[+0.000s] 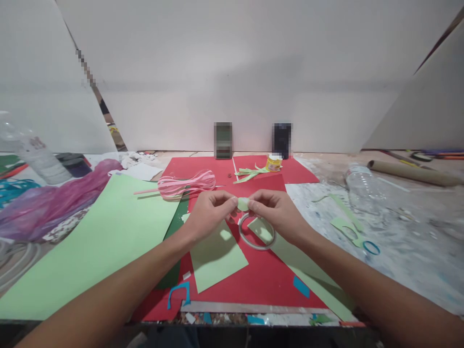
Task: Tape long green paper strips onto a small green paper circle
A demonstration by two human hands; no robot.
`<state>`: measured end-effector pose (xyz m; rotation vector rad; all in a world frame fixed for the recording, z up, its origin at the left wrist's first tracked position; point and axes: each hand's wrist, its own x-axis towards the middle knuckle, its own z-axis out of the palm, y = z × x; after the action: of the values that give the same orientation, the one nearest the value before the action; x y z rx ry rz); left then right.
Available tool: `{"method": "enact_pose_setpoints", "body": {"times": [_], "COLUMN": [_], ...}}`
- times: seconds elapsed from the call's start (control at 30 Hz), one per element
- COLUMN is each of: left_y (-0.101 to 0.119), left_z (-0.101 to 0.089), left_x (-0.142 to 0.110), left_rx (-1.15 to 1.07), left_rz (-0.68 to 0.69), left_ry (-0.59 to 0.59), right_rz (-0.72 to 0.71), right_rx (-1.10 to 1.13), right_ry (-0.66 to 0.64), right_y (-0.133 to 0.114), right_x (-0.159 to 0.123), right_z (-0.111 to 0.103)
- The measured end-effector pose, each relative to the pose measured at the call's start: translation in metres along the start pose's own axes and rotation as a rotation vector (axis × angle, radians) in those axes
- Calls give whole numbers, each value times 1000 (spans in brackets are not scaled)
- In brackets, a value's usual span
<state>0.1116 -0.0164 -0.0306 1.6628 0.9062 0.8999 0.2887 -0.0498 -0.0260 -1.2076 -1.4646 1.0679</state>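
Note:
A small rounded piece of light green paper (243,204) is held up between both hands in the middle of the view. My left hand (216,207) is closed, pinching its left edge with thumb and fingertips. On the other edge, the thumb and fingers of my right hand (271,209) are pinched shut. Just beneath the right fingers is a pale grey ring (259,248); whether it is held or lies on the paper below, I cannot tell. Under the hands are a light green sheet (217,261) and red paper (264,285).
A pink-striped paper bundle (186,184) and a yellow-labelled jar (274,163) stand beyond the hands. At left are a large green sheet (105,232) and a pink plastic bag (68,203). Green scraps (344,224), a blue ring (371,254) and a clear bottle (364,186) are at right.

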Motion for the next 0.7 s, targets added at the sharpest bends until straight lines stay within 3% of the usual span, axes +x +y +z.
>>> {"method": "enact_pose_setpoints", "body": {"times": [0.3, 0.53, 0.7], "left_y": [3, 3, 4], "left_z": [2, 0, 2], "left_x": [-3, -3, -4], "left_rx": [138, 37, 115], "left_rz": [75, 51, 53], "left_ry": [-24, -79, -67], "right_rz": [2, 36, 38], "right_rx": [2, 12, 74], "right_ry": [-80, 23, 51], "right_y": [3, 5, 6], "right_x": [-1, 1, 2], "right_z": [0, 1, 1]}}
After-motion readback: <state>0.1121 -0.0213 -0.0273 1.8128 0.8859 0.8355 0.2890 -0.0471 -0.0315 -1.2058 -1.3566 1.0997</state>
